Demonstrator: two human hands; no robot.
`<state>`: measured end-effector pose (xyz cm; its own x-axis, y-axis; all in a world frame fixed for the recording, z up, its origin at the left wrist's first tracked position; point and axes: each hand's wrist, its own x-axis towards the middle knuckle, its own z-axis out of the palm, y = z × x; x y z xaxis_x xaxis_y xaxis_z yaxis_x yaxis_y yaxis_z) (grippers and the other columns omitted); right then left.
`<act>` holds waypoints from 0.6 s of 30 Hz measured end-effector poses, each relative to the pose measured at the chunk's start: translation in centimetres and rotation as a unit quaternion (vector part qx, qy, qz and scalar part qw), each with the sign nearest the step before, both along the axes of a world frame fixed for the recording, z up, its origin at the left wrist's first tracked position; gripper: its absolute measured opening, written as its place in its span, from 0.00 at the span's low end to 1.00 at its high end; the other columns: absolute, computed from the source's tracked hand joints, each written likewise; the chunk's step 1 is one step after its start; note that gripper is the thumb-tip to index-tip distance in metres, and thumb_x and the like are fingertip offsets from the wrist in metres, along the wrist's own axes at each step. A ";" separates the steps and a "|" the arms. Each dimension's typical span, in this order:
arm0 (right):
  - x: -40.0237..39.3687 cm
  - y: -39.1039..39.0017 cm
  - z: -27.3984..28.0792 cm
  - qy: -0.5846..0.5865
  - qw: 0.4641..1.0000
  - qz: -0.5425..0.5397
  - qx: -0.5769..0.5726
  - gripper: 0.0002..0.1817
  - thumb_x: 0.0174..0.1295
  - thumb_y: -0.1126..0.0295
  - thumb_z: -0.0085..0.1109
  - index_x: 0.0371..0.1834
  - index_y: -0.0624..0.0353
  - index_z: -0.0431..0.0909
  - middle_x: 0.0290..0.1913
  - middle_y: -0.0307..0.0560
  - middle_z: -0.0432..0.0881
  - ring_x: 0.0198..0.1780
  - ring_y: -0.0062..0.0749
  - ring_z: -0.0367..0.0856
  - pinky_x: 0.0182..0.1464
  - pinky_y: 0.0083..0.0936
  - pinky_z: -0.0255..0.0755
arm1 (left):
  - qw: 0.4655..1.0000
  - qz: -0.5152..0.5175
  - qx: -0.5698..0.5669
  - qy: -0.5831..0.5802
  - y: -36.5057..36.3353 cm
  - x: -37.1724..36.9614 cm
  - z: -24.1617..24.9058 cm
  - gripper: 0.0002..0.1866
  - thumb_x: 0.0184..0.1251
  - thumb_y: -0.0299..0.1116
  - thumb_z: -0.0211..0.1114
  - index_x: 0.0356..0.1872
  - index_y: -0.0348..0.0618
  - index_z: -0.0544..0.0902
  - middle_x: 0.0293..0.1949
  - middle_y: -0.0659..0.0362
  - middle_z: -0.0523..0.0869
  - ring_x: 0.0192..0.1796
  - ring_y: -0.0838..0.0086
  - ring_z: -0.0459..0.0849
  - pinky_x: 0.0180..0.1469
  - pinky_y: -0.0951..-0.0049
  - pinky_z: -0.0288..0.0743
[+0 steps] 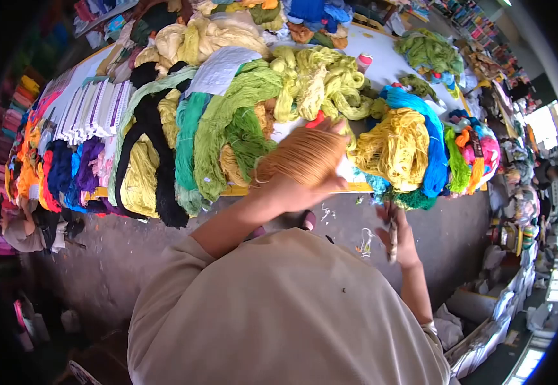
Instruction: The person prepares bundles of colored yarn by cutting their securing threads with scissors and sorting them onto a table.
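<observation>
A skein of tan-orange yarn (304, 154) is stretched over my left hand (284, 194), above the table's front edge. Strands cover most of the palm and fingers; the fingertips and thumb show at the right. Lower down, beside the table's edge, my right hand (406, 240) is closed on a slender brownish object (392, 240), whose kind is too blurred to tell. Close to the left hand lie a dark green skein (247, 133) and a light green skein (218, 138). Pale yellow yarn (394, 144) and bright blue yarn (434, 144) lie above the right hand.
The table (369, 48) carries several more yarn heaps, a stack of white boxes (93, 112), a paper sheet (221, 69) and a pink spool (364, 61). Thread scraps (365, 242) lie on the floor. Another person (25, 231) is at the far left.
</observation>
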<state>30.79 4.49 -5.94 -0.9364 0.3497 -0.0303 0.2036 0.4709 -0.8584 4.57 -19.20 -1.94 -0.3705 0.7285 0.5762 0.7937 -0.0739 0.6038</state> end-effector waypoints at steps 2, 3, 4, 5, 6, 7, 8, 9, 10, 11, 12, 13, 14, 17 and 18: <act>-4.0 -3.6 2.0 0.194 0.975 0.041 -0.102 0.54 0.51 0.77 0.78 0.80 0.57 0.54 0.72 0.55 0.70 0.73 0.46 0.68 0.75 0.43 0.59 | 0.997 -0.022 -0.032 0.061 2.0 1.7 2.2 0.49 0.64 0.70 0.60 0.73 0.39 0.69 0.81 0.46 0.55 0.83 0.48 0.47 0.79 0.44 0.41; -6.2 -5.3 2.0 0.280 0.945 0.064 -0.155 0.60 0.47 0.74 0.82 0.82 0.56 0.49 0.76 0.54 0.65 0.75 0.45 0.65 0.76 0.42 0.57 | 0.994 -0.023 -0.051 0.091 2.8 2.2 2.9 0.51 0.61 0.74 0.59 0.72 0.39 0.71 0.81 0.46 0.54 0.83 0.47 0.46 0.79 0.43 0.40; -7.3 -7.3 1.6 0.296 0.902 0.003 -0.313 0.64 0.45 0.71 0.84 0.83 0.54 0.47 0.79 0.52 0.59 0.76 0.42 0.63 0.77 0.42 0.56 | 0.991 -0.006 -0.088 0.104 3.1 2.7 4.0 0.53 0.57 0.79 0.57 0.69 0.39 0.73 0.81 0.47 0.54 0.83 0.47 0.43 0.80 0.42 0.37; -8.9 -9.6 4.6 0.272 0.919 0.035 -0.282 0.64 0.49 0.64 0.83 0.84 0.49 0.42 0.71 0.51 0.70 0.72 0.40 0.69 0.72 0.41 0.67 | 0.991 -0.030 -0.079 0.103 3.5 2.7 4.4 0.54 0.55 0.80 0.57 0.69 0.41 0.74 0.81 0.48 0.54 0.84 0.48 0.42 0.80 0.42 0.36; -9.3 -8.9 6.2 0.230 0.972 0.034 0.042 0.64 0.50 0.65 0.82 0.85 0.47 0.41 0.69 0.51 0.74 0.66 0.40 0.77 0.65 0.38 0.76 | 0.991 -0.053 -0.071 0.102 3.7 2.2 4.7 0.54 0.53 0.80 0.58 0.69 0.42 0.74 0.81 0.48 0.54 0.84 0.48 0.41 0.80 0.42 0.35; -9.0 -8.5 6.3 0.211 0.958 0.012 -0.196 0.66 0.46 0.72 0.83 0.85 0.48 0.42 0.74 0.53 0.67 0.69 0.41 0.74 0.67 0.38 0.74 | 0.988 -0.094 -0.057 0.106 3.6 1.0 4.3 0.54 0.50 0.80 0.60 0.69 0.46 0.74 0.81 0.51 0.55 0.84 0.50 0.41 0.81 0.42 0.34; -8.5 -8.0 6.4 0.180 0.888 -0.009 -0.424 0.68 0.41 0.78 0.84 0.84 0.48 0.43 0.78 0.55 0.60 0.72 0.43 0.70 0.68 0.39 0.72 | 0.977 -0.086 -0.103 0.165 3.2 -0.1 4.1 0.54 0.48 0.79 0.63 0.69 0.47 0.74 0.81 0.51 0.55 0.84 0.50 0.42 0.81 0.43 0.36; -7.6 -7.3 9.3 0.152 0.816 -0.092 -0.550 0.67 0.41 0.85 0.79 0.84 0.48 0.44 0.72 0.59 0.69 0.67 0.44 0.76 0.63 0.39 0.77 | 0.960 -0.078 -0.149 0.223 2.6 -1.0 4.3 0.54 0.47 0.78 0.65 0.69 0.49 0.74 0.81 0.52 0.56 0.84 0.50 0.42 0.81 0.44 0.37; -6.8 -6.2 7.8 0.253 0.915 0.001 -0.314 0.64 0.42 0.88 0.74 0.84 0.47 0.46 0.66 0.58 0.76 0.65 0.45 0.78 0.61 0.41 0.79 | 0.971 -0.064 -0.119 0.199 2.0 -1.6 3.1 0.56 0.41 0.77 0.70 0.72 0.52 0.73 0.82 0.53 0.54 0.84 0.50 0.42 0.81 0.44 0.39; -5.7 -4.6 7.7 0.264 0.908 -0.006 -0.325 0.63 0.42 0.90 0.72 0.83 0.48 0.47 0.64 0.57 0.78 0.63 0.46 0.80 0.61 0.41 0.80 | 0.978 -0.035 -0.150 0.141 1.1 -2.1 2.2 0.58 0.39 0.76 0.72 0.73 0.54 0.72 0.82 0.53 0.53 0.83 0.48 0.42 0.81 0.43 0.39; -4.6 -3.1 7.1 0.272 0.898 -0.028 -0.346 0.61 0.45 0.89 0.73 0.83 0.49 0.49 0.64 0.58 0.78 0.63 0.47 0.80 0.61 0.43 0.80 | 0.980 -0.006 -0.179 0.084 0.1 -2.7 2.0 0.60 0.36 0.76 0.73 0.73 0.55 0.72 0.83 0.53 0.51 0.83 0.47 0.42 0.81 0.42 0.40; -3.7 -2.3 7.6 0.275 0.853 -0.048 -0.441 0.58 0.48 0.87 0.74 0.82 0.50 0.50 0.64 0.59 0.77 0.62 0.48 0.81 0.61 0.43 0.81 | 0.965 0.016 -0.225 0.131 -0.8 -3.3 2.0 0.57 0.38 0.66 0.80 0.75 0.57 0.70 0.83 0.55 0.49 0.85 0.57 0.37 0.82 0.45 0.36; -3.1 -1.9 7.4 0.279 0.879 -0.048 -0.383 0.56 0.49 0.85 0.74 0.82 0.52 0.51 0.64 0.59 0.77 0.62 0.47 0.81 0.61 0.43 0.80 | 0.970 0.041 -0.200 0.134 -1.5 -4.0 1.7 0.58 0.37 0.67 0.80 0.75 0.58 0.70 0.83 0.53 0.48 0.85 0.58 0.36 0.82 0.47 0.37; -1.5 -0.9 5.3 0.242 0.920 -0.036 -0.306 0.54 0.48 0.84 0.76 0.80 0.59 0.55 0.64 0.53 0.77 0.66 0.42 0.78 0.67 0.38 0.74 | 0.969 -0.077 0.125 -0.199 -1.6 -5.5 0.0 0.65 0.37 0.75 0.74 0.78 0.52 0.63 0.82 0.51 0.53 0.83 0.51 0.48 0.80 0.44 0.47; -1.5 -0.6 4.7 0.210 0.949 -0.016 -0.235 0.55 0.47 0.84 0.76 0.80 0.59 0.55 0.66 0.51 0.75 0.67 0.40 0.76 0.70 0.35 0.70 | 0.788 -0.177 0.282 -0.518 -0.7 -4.8 0.2 0.66 0.39 0.78 0.71 0.79 0.49 0.60 0.81 0.50 0.55 0.81 0.47 0.52 0.79 0.42 0.51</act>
